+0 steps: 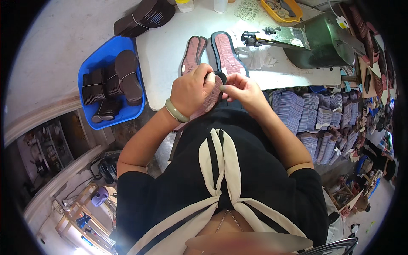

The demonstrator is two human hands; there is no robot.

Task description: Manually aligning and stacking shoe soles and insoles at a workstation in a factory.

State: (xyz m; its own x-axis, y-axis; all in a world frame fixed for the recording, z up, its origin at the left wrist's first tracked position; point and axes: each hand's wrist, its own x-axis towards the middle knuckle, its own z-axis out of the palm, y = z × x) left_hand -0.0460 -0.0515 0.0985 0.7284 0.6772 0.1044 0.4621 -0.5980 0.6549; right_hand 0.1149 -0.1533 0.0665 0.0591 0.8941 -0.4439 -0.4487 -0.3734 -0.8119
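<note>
Just off the near edge of the white table, my left hand [193,89] is wrapped round a shoe insole [209,102] with a reddish patterned face. A dark rim or strip shows at its upper end. Thumb and fingers of my right hand [245,92] close on that dark end from the other side. My palms and fingers hide part of the insole. Beyond my hands, a narrower stack of reddish insoles [192,52] lies on the table. Beside it sits a wider reddish sole piece with a black border [228,53].
A green machine [321,40] stands at the right of the table [163,63]. Left of the table, a blue basket [138,102] holds bundled dark soles. Another tied bundle [146,19], a yellow tray [272,15] and rubber bands [247,10] lie at the back. Stacked insoles [308,110] fill the right.
</note>
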